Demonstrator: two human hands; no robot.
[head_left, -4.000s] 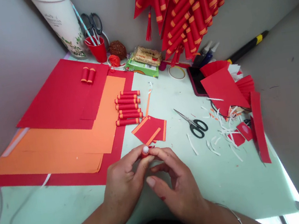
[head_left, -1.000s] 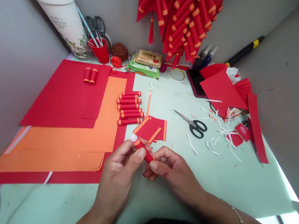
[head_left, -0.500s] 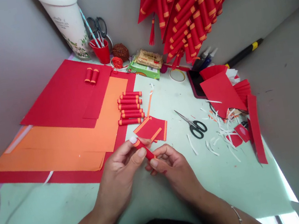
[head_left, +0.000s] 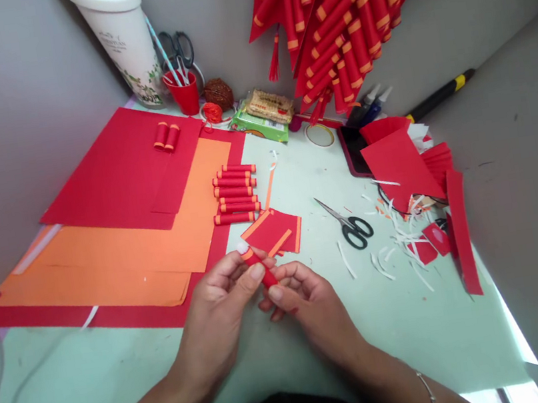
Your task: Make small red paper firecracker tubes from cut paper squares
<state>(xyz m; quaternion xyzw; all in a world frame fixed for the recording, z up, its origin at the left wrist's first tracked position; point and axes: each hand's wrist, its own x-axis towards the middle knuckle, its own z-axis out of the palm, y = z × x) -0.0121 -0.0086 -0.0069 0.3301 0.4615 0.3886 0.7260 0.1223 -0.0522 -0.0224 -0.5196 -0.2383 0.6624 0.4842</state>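
Red tube [head_left: 267, 276] tilts; left hand [head_left: 218, 307] pinches midway; right hand [head_left: 314, 302], lower end.

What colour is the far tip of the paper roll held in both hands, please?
The far tip is white, as the head view shows.

The left hand [head_left: 215, 314] and right hand [head_left: 317, 305] hold a tilted red paper roll [head_left: 268, 278] between them, its white end [head_left: 242, 247] pointing away to the left. Just beyond it lie red cards [head_left: 266, 232] edged in orange, then a row of similar rolls [head_left: 236, 191]. Scissors [head_left: 355, 233] rest on the pale green table [head_left: 421, 340] near scattered white strips [head_left: 403, 235]; orange sheets [head_left: 90, 255] and red sheets [head_left: 104, 179] overlap at left
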